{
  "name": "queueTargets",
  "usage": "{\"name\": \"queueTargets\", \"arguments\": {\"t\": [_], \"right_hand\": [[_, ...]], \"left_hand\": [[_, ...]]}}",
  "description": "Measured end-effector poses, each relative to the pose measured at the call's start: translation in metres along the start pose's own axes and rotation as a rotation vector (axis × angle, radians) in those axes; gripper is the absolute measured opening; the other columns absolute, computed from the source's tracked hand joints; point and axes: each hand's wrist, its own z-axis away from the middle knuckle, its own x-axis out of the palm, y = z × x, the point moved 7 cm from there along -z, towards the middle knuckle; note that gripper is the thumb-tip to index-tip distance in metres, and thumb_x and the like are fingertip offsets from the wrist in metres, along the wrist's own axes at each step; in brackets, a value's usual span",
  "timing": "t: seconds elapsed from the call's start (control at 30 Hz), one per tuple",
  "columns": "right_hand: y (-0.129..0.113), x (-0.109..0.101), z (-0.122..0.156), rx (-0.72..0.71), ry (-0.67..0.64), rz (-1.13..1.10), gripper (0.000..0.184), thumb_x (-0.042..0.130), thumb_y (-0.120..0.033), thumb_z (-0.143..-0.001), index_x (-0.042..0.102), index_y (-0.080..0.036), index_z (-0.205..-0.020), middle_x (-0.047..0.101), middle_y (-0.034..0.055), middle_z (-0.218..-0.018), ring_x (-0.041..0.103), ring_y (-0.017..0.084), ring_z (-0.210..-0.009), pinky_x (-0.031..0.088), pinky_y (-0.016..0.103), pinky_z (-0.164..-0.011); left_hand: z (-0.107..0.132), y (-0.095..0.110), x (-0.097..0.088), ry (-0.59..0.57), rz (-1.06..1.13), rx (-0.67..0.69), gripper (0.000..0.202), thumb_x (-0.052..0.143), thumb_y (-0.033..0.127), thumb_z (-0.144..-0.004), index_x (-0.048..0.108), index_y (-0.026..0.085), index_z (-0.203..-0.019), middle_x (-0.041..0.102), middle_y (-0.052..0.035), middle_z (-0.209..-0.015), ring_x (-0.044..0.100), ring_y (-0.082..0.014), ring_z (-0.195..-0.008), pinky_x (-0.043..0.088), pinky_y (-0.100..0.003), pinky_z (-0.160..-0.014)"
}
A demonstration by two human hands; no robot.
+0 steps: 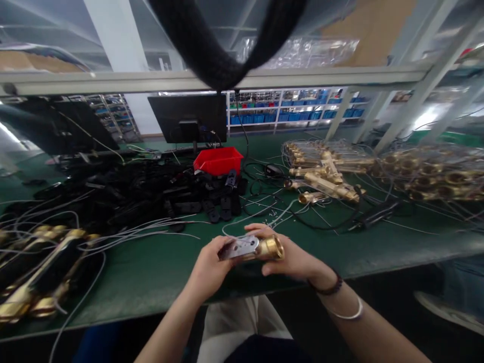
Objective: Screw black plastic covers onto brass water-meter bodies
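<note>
Both hands hold a brass fitting [270, 248] above the front edge of the green bench. A threaded round opening forms its right end, and a flat silver-grey face with small holes runs to the left. My left hand [212, 267] is closed around the left end, its fingertips partly hidden underneath. At the threaded end, my right hand [289, 254] grips from behind, fingers over the top and thumb below. A thin grey wire [242, 222] shows just behind the fitting.
Black plastic parts [124, 191] are heaped at left, with a red bin [218, 160] behind them. Wired brass bodies lie at front left [49, 272], and more brass fittings [325, 176] are stacked at right. Cables and small white bits [271, 217] lie mid-bench. A dark loop [223, 70] hangs overhead.
</note>
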Motion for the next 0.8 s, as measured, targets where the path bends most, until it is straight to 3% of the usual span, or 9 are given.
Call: {"name": "queueTargets", "arguments": {"t": [0.1,0.2,0.27,0.33,0.43,0.53,0.67,0.73,0.8], "right_hand": [[0.004,-0.01,-0.002,0.098,-0.221,0.134,0.087,0.075,-0.061,-0.056,0.052,-0.017,-0.127,0.047,0.0138,-0.137,0.043,0.03,-0.127,0.031,0.046,-0.107],[0.011,-0.007,-0.016,0.211,-0.18,0.376,0.064,0.062,-0.059,-0.073,0.06,-0.015,-0.119,0.055,0.0143,-0.129,0.048,0.031,-0.122,0.031,0.049,-0.106],[0.015,0.008,-0.03,0.271,-0.11,0.448,0.052,0.065,-0.05,-0.074,0.063,-0.015,-0.113,0.06,0.0138,-0.123,0.054,0.031,-0.115,0.036,0.048,-0.102],[0.013,0.023,-0.042,0.264,-0.031,0.393,0.041,0.069,-0.043,-0.071,0.065,-0.015,-0.101,0.064,0.0121,-0.114,0.057,0.028,-0.109,0.04,0.046,-0.099],[0.002,0.024,-0.053,0.201,0.068,0.027,0.032,0.067,-0.047,-0.073,0.058,-0.018,-0.079,0.068,0.0049,-0.082,0.064,0.021,-0.087,0.048,0.041,-0.089],[-0.016,-0.024,-0.052,0.105,0.287,-0.334,0.034,0.067,-0.049,-0.074,0.047,-0.021,-0.073,0.046,-0.0078,-0.054,0.051,0.009,-0.051,0.052,0.028,-0.063],[-0.04,-0.113,-0.04,-0.071,0.728,-0.306,0.034,0.066,-0.051,-0.073,0.052,-0.022,-0.085,0.032,-0.0098,-0.052,0.022,0.005,-0.037,0.023,0.017,-0.032],[-0.047,-0.136,-0.034,-0.144,0.901,-0.181,0.041,0.052,-0.062,-0.079,0.055,-0.023,-0.093,0.035,-0.0076,-0.056,0.02,0.006,-0.037,0.016,0.019,-0.031],[-0.05,-0.139,-0.032,-0.18,0.96,0.014,0.051,0.037,-0.067,-0.083,0.056,-0.023,-0.098,0.039,-0.0051,-0.059,0.023,0.007,-0.038,0.016,0.021,-0.033]], "left_hand": [[0.009,-0.009,-0.009,0.048,-0.3,0.053,0.035,0.048,0.004,-0.07,0.066,0.02,-0.096,0.067,-0.0064,-0.096,0.058,-0.0217,-0.093,0.046,-0.035,-0.086],[0.011,-0.018,0.002,-0.004,-0.455,0.071,0.043,0.043,0.001,-0.072,0.065,0.021,-0.103,0.066,-0.0066,-0.1,0.057,-0.0212,-0.095,0.046,-0.035,-0.087],[0.009,-0.021,0.011,-0.025,-0.504,0.078,0.043,0.041,0.001,-0.074,0.064,0.02,-0.105,0.065,-0.0067,-0.101,0.057,-0.0209,-0.095,0.046,-0.034,-0.086],[0.007,-0.022,0.018,-0.027,-0.552,0.06,0.04,0.04,0.003,-0.077,0.063,0.019,-0.105,0.065,-0.0077,-0.102,0.057,-0.0215,-0.096,0.046,-0.034,-0.086],[0.008,-0.02,0.022,-0.033,-0.614,0.013,0.039,0.042,0.005,-0.079,0.061,0.017,-0.111,0.064,-0.0094,-0.106,0.057,-0.0226,-0.1,0.045,-0.034,-0.09],[0.013,-0.014,0.016,-0.082,-0.6,-0.016,0.039,0.048,0.01,-0.081,0.058,0.017,-0.119,0.063,-0.0101,-0.111,0.056,-0.0232,-0.104,0.044,-0.034,-0.093],[0.004,-0.005,-0.001,-0.241,-0.452,0.038,0.038,0.06,0.024,-0.08,0.06,0.021,-0.118,0.064,-0.0067,-0.114,0.06,-0.0214,-0.102,0.046,-0.031,-0.091],[-0.017,-0.005,-0.019,-0.192,-0.433,0.072,0.028,0.057,0.024,-0.083,0.065,0.022,-0.11,0.067,-0.0056,-0.11,0.061,-0.0207,-0.102,0.046,-0.031,-0.091],[-0.045,-0.013,-0.041,-0.028,-0.467,0.063,0.023,0.055,0.014,-0.082,0.068,0.018,-0.1,0.067,-0.0091,-0.106,0.06,-0.0232,-0.104,0.043,-0.037,-0.096]]}}
